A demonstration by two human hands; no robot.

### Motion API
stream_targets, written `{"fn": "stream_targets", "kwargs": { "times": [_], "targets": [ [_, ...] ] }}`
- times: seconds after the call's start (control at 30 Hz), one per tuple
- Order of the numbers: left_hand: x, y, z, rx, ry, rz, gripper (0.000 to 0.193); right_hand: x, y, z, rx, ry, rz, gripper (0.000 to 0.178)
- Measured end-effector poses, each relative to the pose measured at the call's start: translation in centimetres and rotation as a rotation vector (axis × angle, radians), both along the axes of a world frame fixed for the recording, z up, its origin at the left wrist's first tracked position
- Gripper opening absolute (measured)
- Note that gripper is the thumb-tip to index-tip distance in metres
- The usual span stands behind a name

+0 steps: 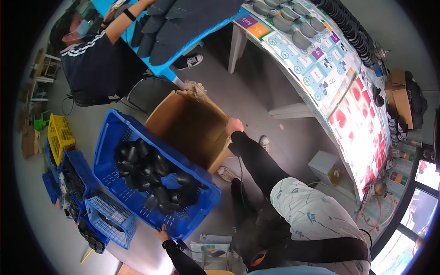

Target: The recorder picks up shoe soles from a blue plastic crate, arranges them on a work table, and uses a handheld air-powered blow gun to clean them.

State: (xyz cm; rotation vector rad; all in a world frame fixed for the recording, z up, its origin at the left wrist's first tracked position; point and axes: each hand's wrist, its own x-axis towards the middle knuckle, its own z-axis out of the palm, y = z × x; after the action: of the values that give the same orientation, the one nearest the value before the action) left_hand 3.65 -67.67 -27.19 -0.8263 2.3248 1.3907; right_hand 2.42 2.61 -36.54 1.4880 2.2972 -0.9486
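A large blue plastic crate (109,151) lies left of the middle, with a heap of black curved pieces (153,176) inside it. My left hand (162,233) grips the crate at its near edge, fingers bent over the rim. Beyond the crate, an open cardboard box (190,130) stands with bare brown walls showing inside; the crate's far side overlaps its left side in view. My right hand (235,126), arm stretched out, is closed on the box's right upper edge. Torn cardboard (196,89) sticks up at the box's far corner.
A seated co-worker (98,68) reaches over a blue table (172,78) bearing dark pieces. On the right, a long table (311,82) carries grey curved pieces (282,23). Several blue crates (78,174) and a yellow basket (60,135) stand at the left. A white container (323,165) is under the table.
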Motion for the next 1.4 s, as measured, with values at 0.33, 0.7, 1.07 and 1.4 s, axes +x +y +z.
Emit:
{"fn": "stream_targets", "kwargs": {
  "times": [0.33,0.7,1.07,1.4],
  "targets": [
    [2.5,13.3,-0.3,-0.279,0.164,-0.233,0.04,4.1,14.1,-1.1,0.141,0.017,-0.052,0.03],
    [6.0,26.1,1.2,-0.576,0.085,-0.291,0.062,7.2,22.1,3.3,0.289,-0.118,0.301,0.051],
    [0.4,34.7,2.9,-0.399,0.202,-0.352,0.077,14.1,7.6,27.8,-0.151,0.342,0.451,0.028],
    [-5.0,37.4,-9.6,0.268,-0.322,0.119,0.048,14.8,-0.3,31.7,-0.197,0.284,0.326,0.021]
  ]
}}
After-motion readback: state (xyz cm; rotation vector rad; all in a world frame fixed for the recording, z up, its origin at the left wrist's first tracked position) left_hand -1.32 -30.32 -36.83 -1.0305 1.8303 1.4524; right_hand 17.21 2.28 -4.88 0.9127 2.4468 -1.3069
